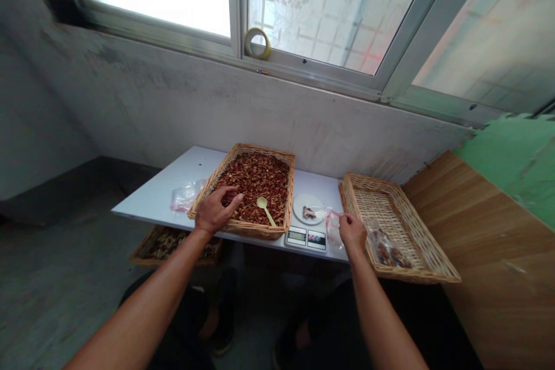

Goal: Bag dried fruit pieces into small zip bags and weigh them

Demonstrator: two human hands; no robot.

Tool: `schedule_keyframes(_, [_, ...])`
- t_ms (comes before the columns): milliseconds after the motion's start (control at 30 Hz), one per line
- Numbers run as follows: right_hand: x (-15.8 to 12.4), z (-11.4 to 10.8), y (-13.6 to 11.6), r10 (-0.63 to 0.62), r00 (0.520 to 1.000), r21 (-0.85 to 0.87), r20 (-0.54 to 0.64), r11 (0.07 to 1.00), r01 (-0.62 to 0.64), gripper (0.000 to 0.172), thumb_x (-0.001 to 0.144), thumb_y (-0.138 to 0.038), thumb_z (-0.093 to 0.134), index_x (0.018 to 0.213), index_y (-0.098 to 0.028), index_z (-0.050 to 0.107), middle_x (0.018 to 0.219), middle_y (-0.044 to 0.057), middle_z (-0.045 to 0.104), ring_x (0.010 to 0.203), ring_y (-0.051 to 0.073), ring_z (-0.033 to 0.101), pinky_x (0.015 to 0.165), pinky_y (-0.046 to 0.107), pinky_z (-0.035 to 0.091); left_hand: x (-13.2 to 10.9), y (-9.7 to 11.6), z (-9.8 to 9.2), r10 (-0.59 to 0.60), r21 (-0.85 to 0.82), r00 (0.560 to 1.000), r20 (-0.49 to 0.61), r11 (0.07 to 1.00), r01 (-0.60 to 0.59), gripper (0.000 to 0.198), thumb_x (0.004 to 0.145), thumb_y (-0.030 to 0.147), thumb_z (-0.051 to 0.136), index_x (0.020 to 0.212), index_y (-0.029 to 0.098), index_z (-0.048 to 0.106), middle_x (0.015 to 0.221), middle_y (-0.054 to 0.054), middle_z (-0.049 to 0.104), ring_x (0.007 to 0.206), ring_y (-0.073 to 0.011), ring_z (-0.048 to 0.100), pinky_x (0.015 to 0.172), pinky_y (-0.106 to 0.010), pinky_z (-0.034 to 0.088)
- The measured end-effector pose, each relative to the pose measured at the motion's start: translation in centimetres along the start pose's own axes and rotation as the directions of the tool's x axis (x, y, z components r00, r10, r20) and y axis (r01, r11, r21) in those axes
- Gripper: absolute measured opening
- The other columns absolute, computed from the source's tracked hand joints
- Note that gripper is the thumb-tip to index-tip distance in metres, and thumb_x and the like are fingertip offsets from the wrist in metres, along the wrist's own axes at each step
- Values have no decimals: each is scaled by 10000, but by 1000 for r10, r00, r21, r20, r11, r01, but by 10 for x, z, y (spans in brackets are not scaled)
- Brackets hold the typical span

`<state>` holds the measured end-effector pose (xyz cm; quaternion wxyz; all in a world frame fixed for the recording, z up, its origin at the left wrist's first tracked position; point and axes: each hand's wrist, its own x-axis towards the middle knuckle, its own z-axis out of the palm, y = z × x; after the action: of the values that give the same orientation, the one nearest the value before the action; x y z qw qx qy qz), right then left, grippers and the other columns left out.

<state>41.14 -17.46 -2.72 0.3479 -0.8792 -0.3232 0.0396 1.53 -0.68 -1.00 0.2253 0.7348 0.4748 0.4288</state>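
My left hand (215, 210) hovers over the near left rim of a wicker basket (289, 196) filled with brown shelled nut pieces (260, 176). Its thumb and fingers are curved apart with nothing visible between them. A pale yellow spoon (265, 206) lies on the nuts. My right hand (352, 231) is closed, pinching the edge of a small clear plastic bag (333, 229) with pinkish-red marking. Just left of that bag is a kitchen scale (306, 239), with a white round plate (299, 208) carrying a few brown pieces.
Several clear bags (186, 195) lie on the white table (160, 189) at left. A second wicker basket (411, 214) on the right holds filled bags (388, 248). Below the table sits another basket (143, 254). Tape (249, 43) stands on the window sill; a wooden panel (489, 231) borders the right.
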Motion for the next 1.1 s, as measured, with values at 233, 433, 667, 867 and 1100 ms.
schedule_keyframes(233, [-6,9,14,29,996,-6,87,1000,-29,425,895,-481,499,1086,-241,793,908,68,772,835,249,693,698,301,466,0,-1,0,4,40,1000,4,999,-4,422,865,569,612,1085,218,694,962,-57,771,873,-221,732,799,-303,574])
schedule_keyframes(433, [-4,23,13,-18,989,21,145,1000,15,402,866,-467,547,1082,-236,794,941,62,777,903,252,706,791,321,499,0,2,-1,-5,70,1000,6,998,5,430,867,576,613,1089,217,696,958,-55,771,875,-219,730,805,-301,566])
schedule_keyframes(667, [1,37,5,-56,992,55,116,997,50,415,803,-495,635,1019,-174,785,1003,121,770,959,273,698,895,366,497,0,7,-2,-7,73,1000,18,997,6,426,869,585,607,1060,218,708,943,-51,771,851,-214,727,776,-289,561])
schedule_keyframes(867, [12,52,-13,41,987,277,157,957,-83,394,664,-395,737,961,-137,762,831,109,759,797,259,694,740,335,517,0,10,-3,-16,62,999,48,998,13,415,871,592,602,1047,231,708,933,-44,771,852,-217,726,772,-294,560])
schedule_keyframes(1100, [-1,39,-85,-175,963,611,205,791,13,437,731,-514,689,942,-138,761,746,39,714,605,150,580,583,256,456,0,12,-5,-8,45,991,130,999,2,428,861,612,610,1030,233,715,908,-36,771,827,-217,720,755,-300,561])
